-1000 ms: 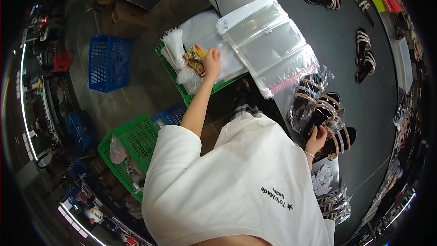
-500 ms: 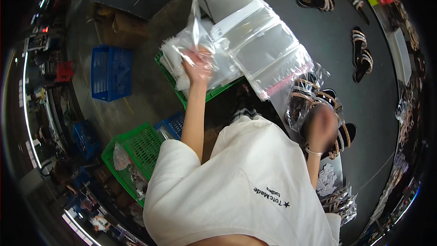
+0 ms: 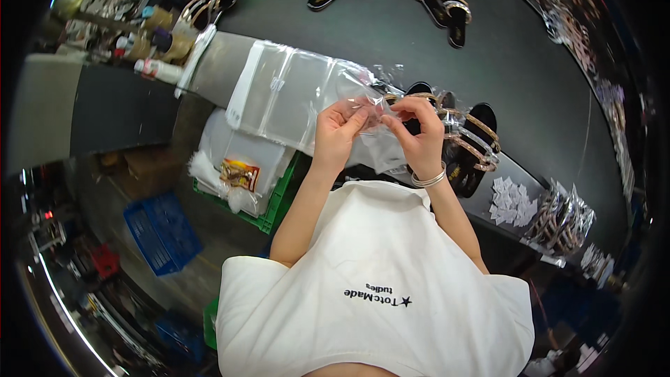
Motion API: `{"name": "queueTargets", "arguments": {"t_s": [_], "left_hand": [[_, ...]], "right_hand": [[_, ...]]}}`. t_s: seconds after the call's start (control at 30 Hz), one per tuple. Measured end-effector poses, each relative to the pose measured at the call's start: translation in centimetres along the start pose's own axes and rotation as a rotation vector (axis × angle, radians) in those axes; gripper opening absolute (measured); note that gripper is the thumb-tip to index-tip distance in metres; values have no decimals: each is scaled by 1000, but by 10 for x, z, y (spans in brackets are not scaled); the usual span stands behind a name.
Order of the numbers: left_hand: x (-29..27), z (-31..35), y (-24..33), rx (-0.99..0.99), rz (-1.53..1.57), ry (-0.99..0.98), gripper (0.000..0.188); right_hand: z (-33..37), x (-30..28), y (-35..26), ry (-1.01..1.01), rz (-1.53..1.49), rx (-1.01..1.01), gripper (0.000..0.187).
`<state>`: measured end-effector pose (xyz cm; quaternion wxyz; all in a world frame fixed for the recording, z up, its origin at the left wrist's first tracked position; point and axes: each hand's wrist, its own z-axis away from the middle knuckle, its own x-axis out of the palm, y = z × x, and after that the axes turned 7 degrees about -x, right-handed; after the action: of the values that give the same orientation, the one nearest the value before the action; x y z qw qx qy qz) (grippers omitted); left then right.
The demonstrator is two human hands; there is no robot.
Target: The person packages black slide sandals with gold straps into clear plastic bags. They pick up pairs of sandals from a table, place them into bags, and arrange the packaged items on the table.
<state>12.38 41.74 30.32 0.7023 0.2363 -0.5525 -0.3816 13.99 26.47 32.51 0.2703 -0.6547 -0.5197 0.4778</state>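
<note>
My left hand point(image 3: 336, 131) and my right hand point(image 3: 420, 136) are close together above the near edge of the dark table, thumbs and fingertips pinching a clear plastic bag point(image 3: 363, 98). Behind and left of my left hand lies a stack of flat clear bags point(image 3: 296, 91). Beside and partly behind my right hand are black sandals point(image 3: 481, 126) with glittery gold and silver straps, some of them covered by clear film. My right hand and the film hide parts of these sandals.
Loose black sandals point(image 3: 440, 10) lie farther back on the table. White paper slips point(image 3: 511, 202) and bagged sandals point(image 3: 562, 218) sit at right. Left of me, a green crate point(image 3: 274, 202) holds plastic bags and a yellow-red packet point(image 3: 240, 174); a blue crate point(image 3: 162, 232) stands on the floor.
My view has turned toward the table. My left hand has come from over the green crate to the table, and my right hand has left the sandals; both now pinch a clear bag.
</note>
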Motion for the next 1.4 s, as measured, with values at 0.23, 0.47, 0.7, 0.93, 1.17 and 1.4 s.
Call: {"name": "queueTargets", "arguments": {"t_s": [0.23, 0.47, 0.7, 0.93, 1.17, 1.4], "left_hand": [[25, -29, -24, -93, 55, -28, 19], [42, -24, 9, 54, -651, 41, 33], [36, -27, -5, -197, -481, -324, 25], [19, -9, -45, -58, -604, -12, 14], [28, 9, -40, -260, 290, 379, 21], [41, 20, 3, 11, 139, 150, 30]], "right_hand": [[10, -32, 25, 166, -294, 255, 10], [5, -67, 33, 270, -593, 332, 11], [15, -65, 26, 54, -37, 75, 7], [42, -47, 29, -44, 95, 33, 16], [72, -49, 61, 34, -66, 398, 14], [132, -34, 107, -14, 503, 376, 43]]}}
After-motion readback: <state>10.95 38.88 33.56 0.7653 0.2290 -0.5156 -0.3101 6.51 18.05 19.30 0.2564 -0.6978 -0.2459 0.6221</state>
